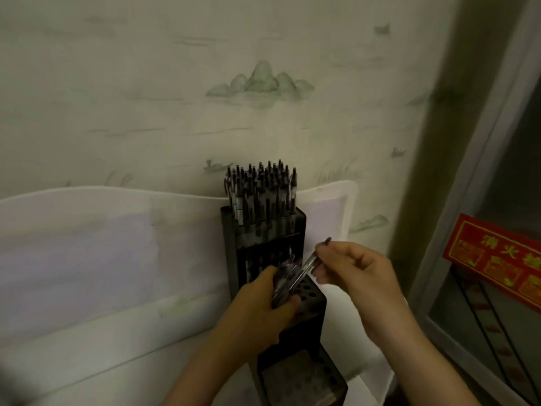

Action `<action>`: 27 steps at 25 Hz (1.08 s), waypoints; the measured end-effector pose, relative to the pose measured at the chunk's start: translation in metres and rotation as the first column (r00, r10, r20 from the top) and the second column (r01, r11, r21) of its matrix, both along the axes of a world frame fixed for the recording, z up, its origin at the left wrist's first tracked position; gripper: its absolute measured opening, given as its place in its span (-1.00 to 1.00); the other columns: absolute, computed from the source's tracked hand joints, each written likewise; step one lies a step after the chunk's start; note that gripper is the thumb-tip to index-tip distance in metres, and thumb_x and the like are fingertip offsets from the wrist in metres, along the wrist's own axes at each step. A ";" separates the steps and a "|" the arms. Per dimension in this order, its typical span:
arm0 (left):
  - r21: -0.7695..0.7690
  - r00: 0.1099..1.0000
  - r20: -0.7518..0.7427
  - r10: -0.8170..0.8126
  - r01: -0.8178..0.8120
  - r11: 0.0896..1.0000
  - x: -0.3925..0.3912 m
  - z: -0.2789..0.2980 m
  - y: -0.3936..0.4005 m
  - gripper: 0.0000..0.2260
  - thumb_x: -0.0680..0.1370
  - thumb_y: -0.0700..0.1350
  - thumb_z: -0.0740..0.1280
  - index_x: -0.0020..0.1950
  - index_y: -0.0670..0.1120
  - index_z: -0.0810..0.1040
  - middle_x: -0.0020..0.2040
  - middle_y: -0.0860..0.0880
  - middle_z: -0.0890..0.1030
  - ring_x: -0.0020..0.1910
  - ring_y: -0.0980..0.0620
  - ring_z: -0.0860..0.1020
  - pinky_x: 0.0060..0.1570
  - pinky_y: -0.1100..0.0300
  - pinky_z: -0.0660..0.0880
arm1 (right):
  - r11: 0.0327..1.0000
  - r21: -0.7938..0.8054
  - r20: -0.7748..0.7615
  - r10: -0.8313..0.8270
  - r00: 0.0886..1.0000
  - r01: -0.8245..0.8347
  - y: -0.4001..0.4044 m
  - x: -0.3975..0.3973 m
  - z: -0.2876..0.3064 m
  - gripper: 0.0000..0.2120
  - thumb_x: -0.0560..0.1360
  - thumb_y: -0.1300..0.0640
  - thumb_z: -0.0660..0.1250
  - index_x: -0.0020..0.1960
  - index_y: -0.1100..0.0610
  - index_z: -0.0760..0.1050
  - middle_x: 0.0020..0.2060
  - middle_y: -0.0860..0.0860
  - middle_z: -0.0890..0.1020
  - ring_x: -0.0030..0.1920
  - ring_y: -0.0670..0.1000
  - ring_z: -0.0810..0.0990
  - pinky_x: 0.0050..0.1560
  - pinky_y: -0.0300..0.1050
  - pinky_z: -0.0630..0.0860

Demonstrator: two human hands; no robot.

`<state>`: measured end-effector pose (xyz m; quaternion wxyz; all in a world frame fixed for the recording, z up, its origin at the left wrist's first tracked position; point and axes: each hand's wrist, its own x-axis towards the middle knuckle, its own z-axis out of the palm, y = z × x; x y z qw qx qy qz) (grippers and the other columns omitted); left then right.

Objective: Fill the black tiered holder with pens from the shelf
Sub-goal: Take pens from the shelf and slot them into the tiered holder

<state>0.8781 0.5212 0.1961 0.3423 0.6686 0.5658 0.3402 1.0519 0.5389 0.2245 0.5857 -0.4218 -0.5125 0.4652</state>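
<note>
Left hand (257, 306): fingers curled round a small bunch of pens (285, 281), held tight, low in front of the black tiered holder (310, 300). Right hand (354, 273): thumb and fingers pinching one single pen (314, 260), near its top end. Single pen tilted, top end up past the right fingers, low end pointing down toward the left hand and touching or crossing the bunch there; too blurry to tell which.

Just under both hands: the middle step of the holder, with rows of small round holes (307, 291) showing beside the left fingers. Behind the hands and higher: the top step, packed with many upright pens (260, 194). Below the wrists: the lowest step (298, 382), blurry.

Behind the holder: a white board (102, 244) leaning on a pale wall (175, 83) painted with green hills. Off past the right hand: a grey frame with a red sign (494, 259) with yellow marks.
</note>
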 end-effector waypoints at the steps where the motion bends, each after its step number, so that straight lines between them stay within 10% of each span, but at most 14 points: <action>1: 0.024 0.999 -0.030 0.038 -0.037 0.999 -0.002 -0.001 0.003 -0.87 0.55 0.03 0.34 0.04 0.09 0.43 -0.22 0.06 0.56 -0.40 0.22 0.53 -0.38 0.24 0.56 | 1.000 0.009 -0.049 -0.005 0.999 0.006 0.010 0.004 0.004 -0.91 0.48 0.22 0.41 -0.08 0.22 0.67 -0.28 0.18 0.70 -0.31 0.05 0.65 -0.20 -0.17 0.62; 5: 0.067 0.984 -0.038 0.176 -0.173 0.983 -0.010 -0.002 0.010 -0.84 0.56 0.03 0.32 0.08 0.02 0.45 -0.16 0.08 0.58 -0.27 0.21 0.56 -0.35 0.29 0.54 | 0.988 0.112 -0.103 -0.096 0.990 0.107 0.049 0.024 0.016 -0.91 0.50 0.24 0.38 -0.05 0.14 0.66 -0.27 0.09 0.71 -0.29 0.00 0.66 -0.16 -0.21 0.63; 14: 0.031 0.977 0.062 0.206 -0.208 0.978 -0.010 0.006 0.019 -0.88 0.57 -0.02 0.32 -0.04 -0.04 0.44 -0.25 -0.02 0.53 -0.53 0.22 0.49 -0.53 0.31 0.45 | 0.883 0.454 0.423 -0.330 0.844 0.117 0.083 0.007 -0.017 -0.82 0.51 0.19 0.40 0.02 -0.08 0.57 -0.17 -0.16 0.64 -0.11 -0.31 0.58 -0.09 -0.55 0.41; 27: 0.048 0.978 0.095 0.185 -0.190 0.981 -0.025 -0.001 0.016 -0.92 0.56 -0.01 0.33 -0.08 0.07 0.44 -0.31 0.05 0.53 -0.52 0.22 0.52 -0.52 0.34 0.45 | 0.958 0.278 0.552 -0.223 0.803 0.075 0.096 -0.013 -0.057 -0.88 0.43 0.14 0.51 -0.13 0.00 0.57 -0.31 -0.22 0.58 -0.28 -0.33 0.54 -0.27 -0.61 0.36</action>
